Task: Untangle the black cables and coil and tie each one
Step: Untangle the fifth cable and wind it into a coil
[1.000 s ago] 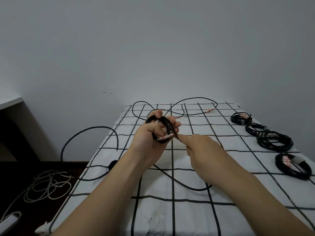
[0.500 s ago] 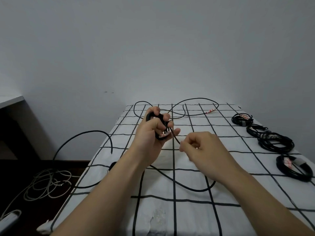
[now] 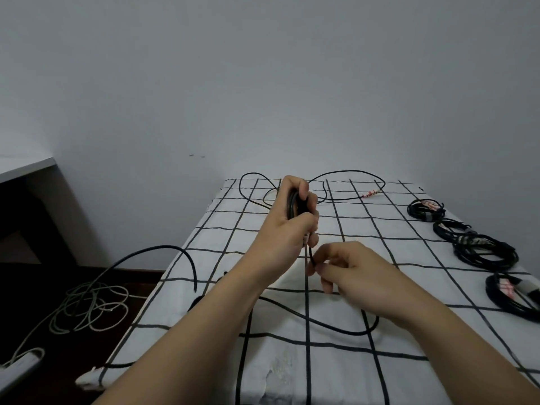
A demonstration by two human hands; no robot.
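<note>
My left hand (image 3: 287, 226) grips a small black cable coil (image 3: 293, 207) above the middle of the checked tablecloth (image 3: 409, 375). Just below it, my right hand (image 3: 350, 271) pinches the loose strand (image 3: 311, 255) hanging from that coil. The rest of this strand runs across the cloth under my wrists (image 3: 336, 328) and off the left edge in an arc (image 3: 152, 252). Another loose black cable (image 3: 350, 185) with a red-and-white tie lies looped at the far end.
Several coiled and tied black cables (image 3: 485, 252) lie in a row along the right edge of the table. On the dark floor at the left sits a tangle of grey cable (image 3: 87, 311). A white shelf edge (image 3: 26, 168) juts in at the far left.
My left hand has turned the coil upright and closed its fingers round it. My right hand has dropped lower and nearer, sliding down the strand. The arc off the left edge has shifted.
</note>
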